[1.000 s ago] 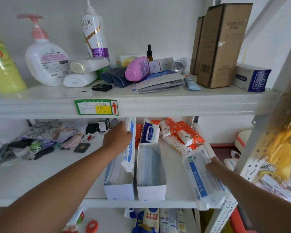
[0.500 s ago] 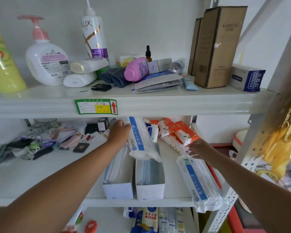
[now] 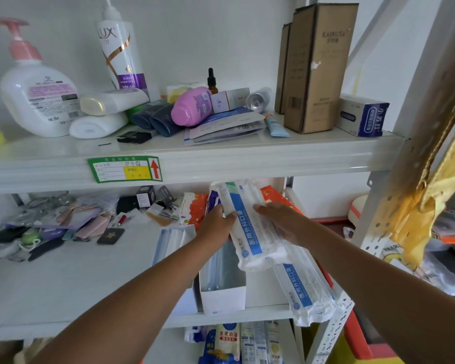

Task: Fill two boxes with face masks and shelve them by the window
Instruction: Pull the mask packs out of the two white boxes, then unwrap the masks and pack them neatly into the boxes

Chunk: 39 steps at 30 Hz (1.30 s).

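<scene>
Two open white boxes stand side by side on the middle shelf, the left box [image 3: 168, 248] partly behind my left arm, the right box [image 3: 222, 292] showing blue face masks inside. Above the right box I hold a clear mask pack with a blue stripe [image 3: 250, 227] in both hands. My left hand [image 3: 217, 222] grips its left edge and my right hand [image 3: 279, 222] rests on its right side. A second mask pack [image 3: 305, 290] lies at the shelf's right front corner, sticking out over the edge.
Orange and white wipe packs [image 3: 195, 208] lie behind the boxes. Small clutter [image 3: 63, 222] covers the shelf's left end. The upper shelf [image 3: 221, 158] carries bottles, tubes and brown cartons [image 3: 315, 67]. A perforated shelf post [image 3: 373, 227] with yellow tape stands at right.
My left hand carried the mask pack to the right, over the right box. My right hand left the other pack on the shelf corner and came onto the held pack.
</scene>
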Motion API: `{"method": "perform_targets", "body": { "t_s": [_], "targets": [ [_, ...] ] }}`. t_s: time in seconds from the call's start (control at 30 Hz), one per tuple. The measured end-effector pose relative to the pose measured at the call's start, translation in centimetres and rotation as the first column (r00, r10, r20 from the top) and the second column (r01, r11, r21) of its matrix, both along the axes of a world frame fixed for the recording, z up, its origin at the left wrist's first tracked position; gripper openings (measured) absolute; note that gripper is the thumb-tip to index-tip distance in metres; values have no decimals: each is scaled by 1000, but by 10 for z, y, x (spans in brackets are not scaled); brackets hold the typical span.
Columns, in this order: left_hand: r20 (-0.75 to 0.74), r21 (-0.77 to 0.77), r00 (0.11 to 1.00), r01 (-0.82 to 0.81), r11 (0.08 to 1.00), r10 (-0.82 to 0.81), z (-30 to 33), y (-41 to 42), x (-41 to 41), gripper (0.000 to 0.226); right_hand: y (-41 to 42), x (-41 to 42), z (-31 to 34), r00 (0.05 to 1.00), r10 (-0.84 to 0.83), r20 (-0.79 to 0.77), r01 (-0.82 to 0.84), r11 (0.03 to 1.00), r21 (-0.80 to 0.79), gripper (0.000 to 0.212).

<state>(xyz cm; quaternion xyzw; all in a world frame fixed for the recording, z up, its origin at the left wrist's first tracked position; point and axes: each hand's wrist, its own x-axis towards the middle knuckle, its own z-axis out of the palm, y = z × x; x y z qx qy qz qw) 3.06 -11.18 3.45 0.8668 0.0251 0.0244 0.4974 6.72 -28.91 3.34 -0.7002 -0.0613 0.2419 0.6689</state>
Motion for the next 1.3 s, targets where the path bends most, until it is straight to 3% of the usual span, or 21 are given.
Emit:
{"method": "perform_targets", "body": {
  "t_s": [0.17, 0.23, 0.33, 0.43, 0.6, 0.73, 0.83, 0.87, 0.97, 1.07, 1.13, 1.23, 1.3],
  "targets": [
    [-87, 36, 996, 28, 999, -25, -9, -1, 0, 25, -28, 0, -1, 962, -254, 102, 265, 957, -116, 21],
    [-47, 206, 998, 40, 978, -31, -13, 6, 0, 34, -40, 4, -12, 921, -369, 126, 388, 896, -214, 17],
    [24, 641, 992, 78, 763, -122, -19, 25, -9, 35, -54, 6, -36, 882, -448, 146, 467, 788, -402, 21],
    [25, 824, 981, 90, 559, -195, -26, 46, -15, 32, -63, -2, -58, 871, -478, 113, 461, 716, -524, 23],
    [-10, 916, 989, 70, 396, -151, -42, 78, -23, 42, -73, -12, -91, 862, -489, 131, 448, 616, -648, 20],
    [4, 916, 996, 33, 399, -90, -53, 94, -34, 48, -63, -20, -94, 828, -518, 215, 508, 529, -680, 17],
    [24, 903, 1000, -15, 429, -15, -61, 104, -40, 49, -49, -19, -89, 814, -437, 384, 550, 366, -751, 33],
    [35, 898, 999, -33, 438, 3, -64, 108, -42, 48, -44, -18, -85, 807, -400, 436, 575, 360, -735, 39],
    [91, 875, 995, -102, 474, 47, -73, 116, -45, 50, -15, -11, -68, 781, -322, 536, 617, 529, -582, 44],
    [79, 825, 990, -133, 549, 120, -84, 114, -49, 52, 34, -14, -47, 800, -231, 554, 535, 694, -482, 24],
    [74, 795, 985, -153, 588, 157, -94, 108, -52, 52, 71, -24, -46, 827, -123, 548, 444, 742, -503, 17],
    [80, 790, 982, -166, 591, 170, -101, 106, -53, 57, 108, -38, -61, 884, 2, 467, 285, 790, -543, 38],
    [60, 796, 983, -151, 587, 172, -101, 107, -53, 58, 117, -42, -70, 926, -15, 378, 235, 805, -544, 49]
  ]
}}
